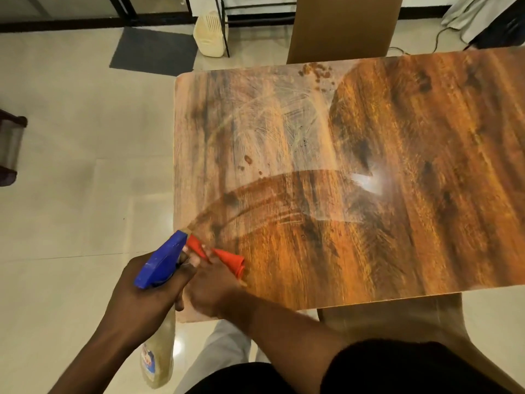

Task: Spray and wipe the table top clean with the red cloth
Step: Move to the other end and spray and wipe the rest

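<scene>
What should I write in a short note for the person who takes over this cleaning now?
Left hand: shut on the spray bottle, nozzle aimed over the table top.
Right hand: shut on the red cloth, at the near left corner.
Done: smeared wipe marks show on the far left part.
Left: brown spots at the far edge and brown drops near the middle-left; spray, then wipe them.
</scene>
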`<action>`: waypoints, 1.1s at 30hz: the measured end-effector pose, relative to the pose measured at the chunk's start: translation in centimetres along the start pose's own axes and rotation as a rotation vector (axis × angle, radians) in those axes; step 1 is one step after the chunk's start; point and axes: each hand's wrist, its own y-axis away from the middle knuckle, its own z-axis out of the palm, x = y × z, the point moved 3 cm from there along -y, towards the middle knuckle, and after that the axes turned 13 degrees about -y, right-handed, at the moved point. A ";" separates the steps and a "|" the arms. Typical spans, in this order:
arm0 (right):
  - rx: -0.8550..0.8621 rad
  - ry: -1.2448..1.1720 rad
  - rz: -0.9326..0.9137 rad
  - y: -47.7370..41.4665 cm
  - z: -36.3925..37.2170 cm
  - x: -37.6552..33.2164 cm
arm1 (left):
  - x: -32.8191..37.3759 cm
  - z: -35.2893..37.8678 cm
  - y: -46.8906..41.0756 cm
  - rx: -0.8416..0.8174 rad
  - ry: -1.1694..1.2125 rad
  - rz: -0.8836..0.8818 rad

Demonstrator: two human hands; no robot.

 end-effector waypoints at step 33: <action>0.276 -0.156 0.528 1.1 -9.5 12.0 | -2.3 0.8 -0.3 -0.135 -0.116 0.051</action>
